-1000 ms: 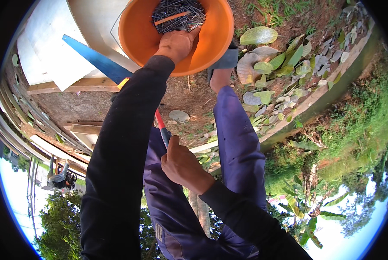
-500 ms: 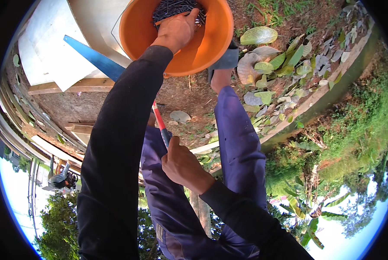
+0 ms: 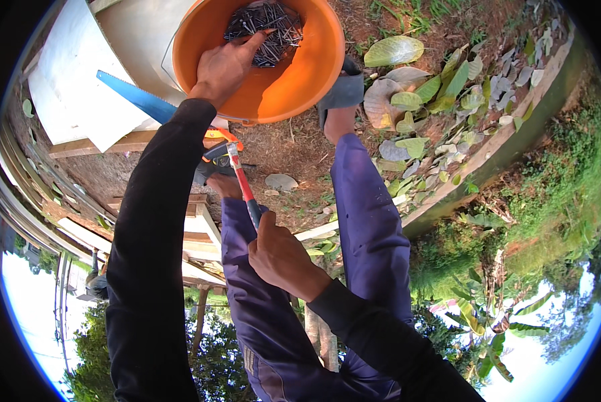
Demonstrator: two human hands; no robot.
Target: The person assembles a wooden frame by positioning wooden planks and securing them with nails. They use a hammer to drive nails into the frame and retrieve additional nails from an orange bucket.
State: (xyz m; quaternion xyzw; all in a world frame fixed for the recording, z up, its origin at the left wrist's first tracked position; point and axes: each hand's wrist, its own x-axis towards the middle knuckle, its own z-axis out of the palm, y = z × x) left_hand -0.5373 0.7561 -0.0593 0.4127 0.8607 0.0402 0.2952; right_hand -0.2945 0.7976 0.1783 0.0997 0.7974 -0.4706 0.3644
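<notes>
Two bare hands are at work around an orange bucket (image 3: 300, 84), whose mouth is turned toward the viewer, with a thin wire handle (image 3: 167, 63) along its left side. A heap of nails (image 3: 273, 47) lies inside the bucket, gathered toward its far side.

The left hand (image 3: 226, 65) reaches into the bucket over its left near rim, back of the hand up, fingertips at the nails. A small orange stick (image 3: 269, 31) shows right at those fingertips – whether the grip is closed on it or on any nail, I cannot tell.

The right hand (image 3: 283, 261) is on the person's side of the bucket, well apart from it, its grip wrapped around the dark end of a hammer (image 3: 243, 179). The red part of the handle slants up toward the bucket, and the upper end stops just short of the bucket's near rim.

Left of the bucket lie pale sheets (image 3: 79, 77), with a blue saw blade (image 3: 136, 98) across them; the left sleeve (image 3: 149, 234) covers part of the saw. Just beside the bucket's right near edge is a foot in a dark sandal (image 3: 344, 92) – and beyond it, farther right of the bucket, large leaves (image 3: 384, 104) cover the soil.
</notes>
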